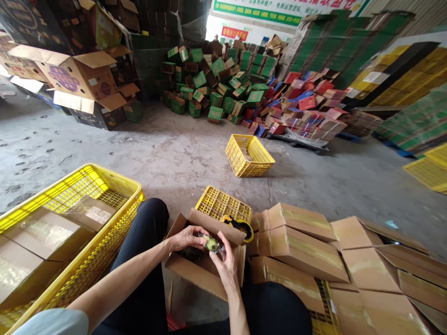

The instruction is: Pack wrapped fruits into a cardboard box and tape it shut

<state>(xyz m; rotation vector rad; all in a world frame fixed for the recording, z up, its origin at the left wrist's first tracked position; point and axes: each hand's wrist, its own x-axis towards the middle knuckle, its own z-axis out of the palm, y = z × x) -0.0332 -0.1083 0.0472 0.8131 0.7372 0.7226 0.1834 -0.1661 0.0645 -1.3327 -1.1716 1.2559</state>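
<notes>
a yellow crate (256, 168) I see out on the grey floor (167, 149), a heap of green boxes (215, 113) behind it, red and blue boxes (307, 102) tumbled beside them, a banner (258, 11) high on my screen, a red sign (237, 33) below it, cartons (78, 77) stacked at my left

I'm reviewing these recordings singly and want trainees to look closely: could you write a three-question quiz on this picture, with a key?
1. True or false: the left hand and the right hand both touch the wrapped green item.
2. What is directly beneath the hands?
A) a pile of green boxes
B) an open carton
C) a blue pallet
3. On which side of the person is the large yellow crate that holds taped cartons?

Key: 1. True. 2. B. 3. Left.
</notes>
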